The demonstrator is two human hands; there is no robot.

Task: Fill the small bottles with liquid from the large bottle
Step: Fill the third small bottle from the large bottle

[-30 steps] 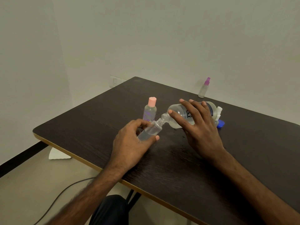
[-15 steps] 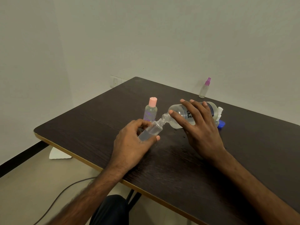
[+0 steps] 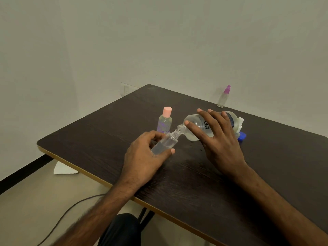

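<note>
Your left hand (image 3: 142, 158) grips the small bottle (image 3: 166, 143), tilted over the table (image 3: 106, 135); your right hand (image 3: 221, 142) clasps the large bottle (image 3: 192, 119), necks meeting. Pour slowly, mouths aligned, so nothing spills.

Dark wood-grain table (image 3: 195, 183), light edge trim. On it: pink-cap btl (image 3: 165, 121) upright mid-table, purple-spray btl (image 3: 224, 96) upright at far edge by wall, blue cap (image 3: 242, 136) w/ white piece (image 3: 240, 122) just behind it.

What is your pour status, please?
Left grip holds tilted small clear plastic bottle. Right grip holds tipped large clear plastic bottle, necks meeting. Nothing blocking.
</note>
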